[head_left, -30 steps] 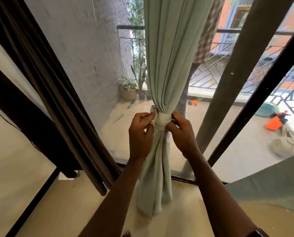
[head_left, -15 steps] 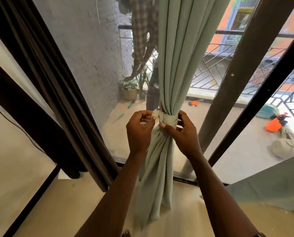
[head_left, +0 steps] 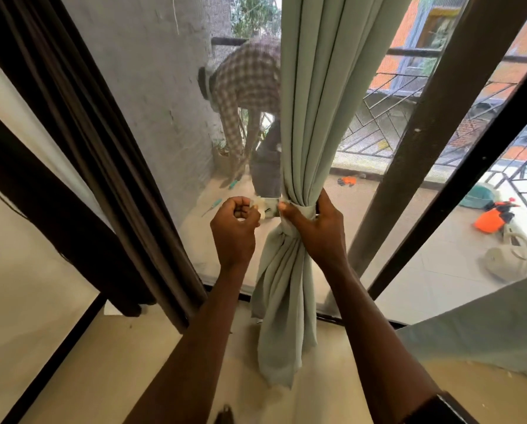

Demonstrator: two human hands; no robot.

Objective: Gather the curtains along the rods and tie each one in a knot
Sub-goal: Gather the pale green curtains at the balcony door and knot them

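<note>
Gripping the loose end [head_left: 267, 209] in curled fingers [head_left: 241, 211], the left hand [head_left: 236, 231] held it taut just beside the knot [head_left: 299, 211]. The right hand [head_left: 317, 229] pinched the knot, steadying the gathered curtain [head_left: 314, 117] above and below it. A level, firm pull seemed best.

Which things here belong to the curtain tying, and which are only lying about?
Job: green curtain, tie band around it, left hand holding its end, right hand gripping the curtain, brown curtain.
Lying about: orange sprayer, screwdriver, green basin, all outside.
</note>
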